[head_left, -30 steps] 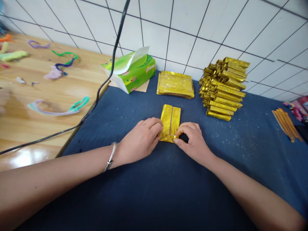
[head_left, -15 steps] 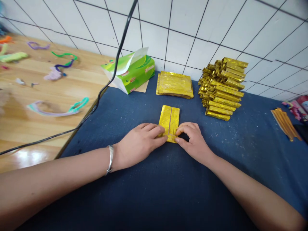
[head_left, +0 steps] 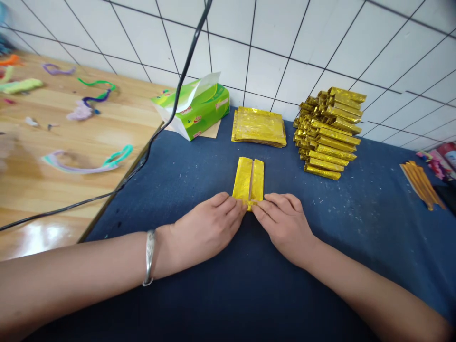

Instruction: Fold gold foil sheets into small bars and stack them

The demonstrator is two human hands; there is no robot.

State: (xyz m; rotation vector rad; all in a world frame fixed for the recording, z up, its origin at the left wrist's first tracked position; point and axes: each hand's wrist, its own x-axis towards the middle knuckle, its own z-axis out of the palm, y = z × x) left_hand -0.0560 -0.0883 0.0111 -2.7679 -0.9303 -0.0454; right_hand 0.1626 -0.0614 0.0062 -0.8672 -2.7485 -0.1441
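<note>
A sheet of gold foil paper (head_left: 243,178) lies on the dark blue cloth, its two long sides folded inward to a narrow gap down the middle. Its near edge is turned up in a small fold. My left hand (head_left: 213,227), with a silver bangle (head_left: 149,256) on the wrist, has its fingers pressed together on the near left corner. Opposite it, my right hand (head_left: 285,223) presses the near right corner with its fingertips. Both thumbs are mostly hidden. Behind the sheet lies a flat stack of gold paper (head_left: 259,126).
A tall pile of folded gold paper strips (head_left: 329,135) stands at the back right by the tiled wall. A green tissue pack (head_left: 204,111) sits back left, with a black cable (head_left: 178,95) crossing before it. Orange-brown strips (head_left: 422,185) lie far right; pipe cleaners (head_left: 89,164) are on the wooden table.
Both hands have moved slightly nearer to me, and the right fingers have gone from a raised pinch to pressing along the sheet's near edge. The fingertips now sit closer together.
</note>
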